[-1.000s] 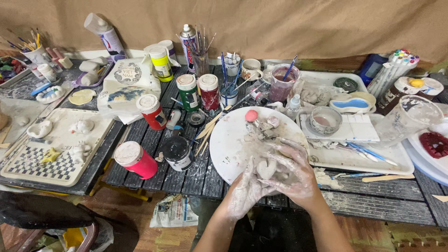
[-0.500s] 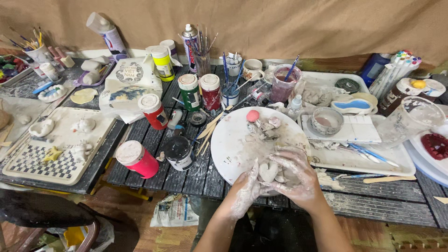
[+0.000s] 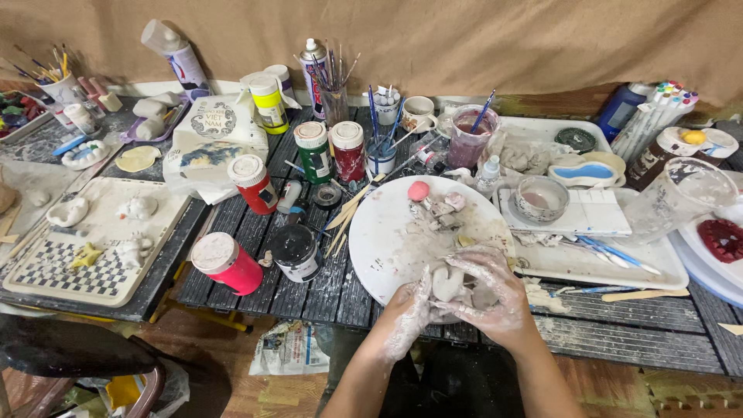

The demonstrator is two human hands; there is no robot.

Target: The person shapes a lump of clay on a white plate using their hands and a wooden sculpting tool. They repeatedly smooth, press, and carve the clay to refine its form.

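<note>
I see both hands closed on one pale clay lump [image 3: 447,283] at the near rim of the round white board [image 3: 387,232]: left hand [image 3: 408,313] beneath, right hand [image 3: 495,292] curled over it.

A pink paint bottle [image 3: 226,265] lies beside a black jar [image 3: 294,251]; green [image 3: 313,151] and red bottles [image 3: 348,150] stand behind; a checkered tray [image 3: 58,263] sits left.
</note>
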